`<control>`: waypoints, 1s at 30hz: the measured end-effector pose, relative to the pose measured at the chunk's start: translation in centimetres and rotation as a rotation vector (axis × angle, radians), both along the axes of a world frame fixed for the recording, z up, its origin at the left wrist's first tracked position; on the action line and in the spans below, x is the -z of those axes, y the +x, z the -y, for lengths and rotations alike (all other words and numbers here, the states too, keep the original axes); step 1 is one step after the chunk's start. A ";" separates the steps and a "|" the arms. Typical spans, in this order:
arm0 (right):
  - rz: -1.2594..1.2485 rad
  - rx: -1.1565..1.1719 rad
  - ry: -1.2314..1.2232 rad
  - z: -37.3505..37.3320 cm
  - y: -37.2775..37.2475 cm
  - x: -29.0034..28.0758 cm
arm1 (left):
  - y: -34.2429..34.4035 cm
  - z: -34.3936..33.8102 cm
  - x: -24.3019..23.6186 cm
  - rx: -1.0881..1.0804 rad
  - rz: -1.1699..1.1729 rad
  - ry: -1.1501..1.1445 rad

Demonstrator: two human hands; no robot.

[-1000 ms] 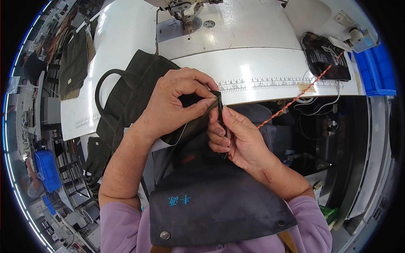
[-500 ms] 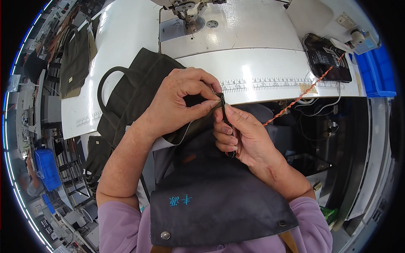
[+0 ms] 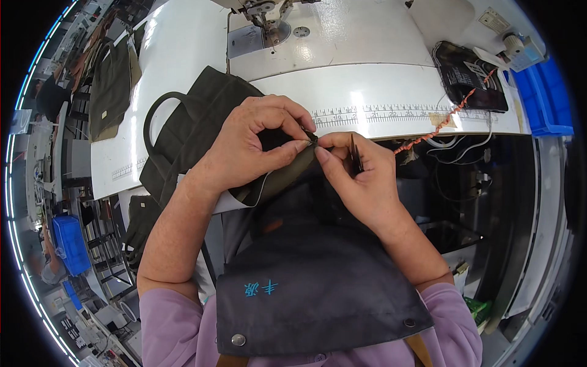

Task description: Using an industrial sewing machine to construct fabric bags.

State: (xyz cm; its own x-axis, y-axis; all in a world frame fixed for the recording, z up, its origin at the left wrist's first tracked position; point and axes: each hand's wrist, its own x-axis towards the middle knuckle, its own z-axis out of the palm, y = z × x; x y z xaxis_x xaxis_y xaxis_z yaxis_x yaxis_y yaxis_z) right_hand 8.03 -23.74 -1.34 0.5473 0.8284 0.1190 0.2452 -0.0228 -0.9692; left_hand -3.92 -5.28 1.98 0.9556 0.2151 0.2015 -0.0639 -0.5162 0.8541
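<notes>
Olive fabric strip (image 3: 287,174) sits pinched between thumb and forefinger of the left hand (image 3: 257,147), just below the white surface (image 3: 367,92) edge. At 3 o'clock from it, the right hand (image 3: 358,177) closes its fingertips on the strip's end and also grips a small dark tool (image 3: 354,160), its kind unclear. A dark green bag (image 3: 189,128) with a loop handle lies at 10 o'clock, under the left wrist. A sewing machine (image 3: 263,18) stands at 12 o'clock. A dark apron (image 3: 318,287) fills 6 o'clock.
</notes>
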 end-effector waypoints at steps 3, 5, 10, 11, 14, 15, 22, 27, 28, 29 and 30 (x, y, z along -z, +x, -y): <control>0.069 0.025 0.099 -0.8 0.5 0.5 | 0.0 0.1 -0.2 0.008 0.007 0.067; 0.128 -0.005 0.090 -0.9 0.8 0.3 | -0.1 0.1 -0.3 0.005 0.008 0.129; -0.068 0.028 0.041 -0.5 0.7 0.3 | -0.7 -0.7 0.2 -0.153 0.091 -0.258; -0.093 0.026 0.031 -0.4 0.7 0.4 | -0.7 -0.7 0.2 -0.153 0.092 -0.259; -0.139 0.039 0.064 -0.5 0.6 0.7 | -0.6 -0.6 0.0 -0.138 0.030 -0.364; -0.137 0.040 0.063 -0.5 0.7 0.7 | -0.5 -0.5 0.0 -0.137 0.031 -0.359; -0.298 -0.051 0.002 0.2 0.8 0.4 | -0.5 -0.5 0.3 -0.125 0.032 -0.288; -0.384 -0.068 0.047 0.4 1.0 1.0 | -0.4 -0.9 0.4 -0.095 0.027 -0.258; -0.376 -0.066 0.051 0.4 1.0 1.0 | -0.4 -1.1 0.3 -0.078 0.018 -0.215; -0.368 -0.065 0.055 0.3 1.0 1.0 | -0.5 -1.3 0.3 -0.080 0.016 -0.216; -0.371 -0.068 0.053 0.2 0.9 0.8 | -0.5 -1.5 0.2 -0.045 0.000 -0.221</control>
State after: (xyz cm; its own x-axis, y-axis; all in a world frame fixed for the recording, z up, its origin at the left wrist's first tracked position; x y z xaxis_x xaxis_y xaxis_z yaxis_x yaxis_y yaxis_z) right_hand 8.91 -23.98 -2.14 0.5055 0.8622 -0.0330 -0.1233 0.0344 -0.9918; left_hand -4.46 -3.80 1.76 0.9440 0.2965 0.1446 -0.0450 -0.3186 0.9468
